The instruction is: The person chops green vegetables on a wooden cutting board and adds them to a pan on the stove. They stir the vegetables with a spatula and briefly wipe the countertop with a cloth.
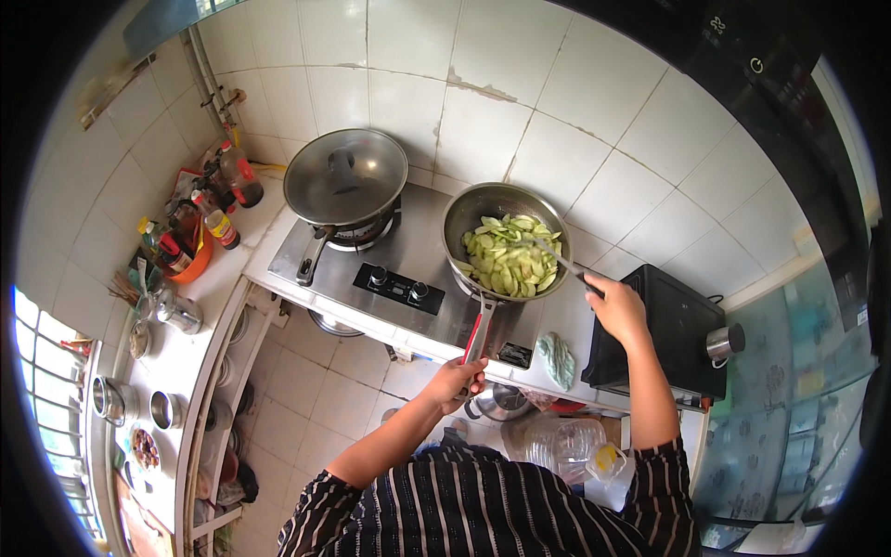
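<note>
My left hand (459, 383) grips the long metal handle (479, 331), with a red strip along it, of a deep frying pan (463, 209) on the right side of the gas stove. Sliced green vegetables (511, 257) fill the pan's lower part. In my right hand (618, 310) is the dark grip of a metal turner (567, 264). The turner reaches over the pan's right rim, and its blade is blurred among the slices. A second wok (324, 233) stands on the left burner under a glass lid (369, 167).
Bottles stand at the left, some in an orange basket (198, 261). A folded cloth (555, 362) lies right of the stove (431, 209), beside a black countertop appliance (661, 334) with a metal cup (724, 342) on it. Large plastic jugs (567, 445) stand below the counter. A dark range hood (766, 104) hangs upper right.
</note>
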{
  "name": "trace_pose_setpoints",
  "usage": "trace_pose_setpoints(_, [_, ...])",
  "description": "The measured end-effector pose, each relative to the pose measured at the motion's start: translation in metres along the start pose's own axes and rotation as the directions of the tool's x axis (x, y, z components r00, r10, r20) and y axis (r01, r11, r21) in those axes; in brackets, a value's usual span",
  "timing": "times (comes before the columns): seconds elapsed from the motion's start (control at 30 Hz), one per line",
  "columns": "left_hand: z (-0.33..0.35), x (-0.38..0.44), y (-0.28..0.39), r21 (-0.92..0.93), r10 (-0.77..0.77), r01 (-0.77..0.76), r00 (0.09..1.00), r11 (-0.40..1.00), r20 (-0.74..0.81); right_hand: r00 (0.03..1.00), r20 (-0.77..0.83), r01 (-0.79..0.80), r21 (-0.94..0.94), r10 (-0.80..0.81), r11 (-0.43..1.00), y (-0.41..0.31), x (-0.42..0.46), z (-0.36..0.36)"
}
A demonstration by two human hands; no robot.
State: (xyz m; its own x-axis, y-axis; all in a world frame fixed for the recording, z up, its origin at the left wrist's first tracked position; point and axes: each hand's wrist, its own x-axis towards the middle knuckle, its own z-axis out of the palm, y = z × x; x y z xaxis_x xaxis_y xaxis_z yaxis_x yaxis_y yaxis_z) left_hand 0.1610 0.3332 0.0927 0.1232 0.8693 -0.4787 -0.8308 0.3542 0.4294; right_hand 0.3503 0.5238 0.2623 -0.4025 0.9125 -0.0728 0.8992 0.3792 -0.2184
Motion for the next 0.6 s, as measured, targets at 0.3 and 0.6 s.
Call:
trace_pose_setpoints(0.3, [0.005, -0.005, 0.005, 0.016, -0.009, 0.009, 1.000, 1.000, 0.000, 0.996, -0.057, 0.070, 0.007, -0.069, 0.998, 0.026, -0.062, -0.067])
trace_pose_setpoints(0.6, [0.006, -0.003, 0.000, 0.033, -0.018, 0.019, 1.000, 0.999, -0.024, 0.994, -0.104, 0.031, 0.031, -0.027, 0.999, 0.013, -0.001, 0.008])
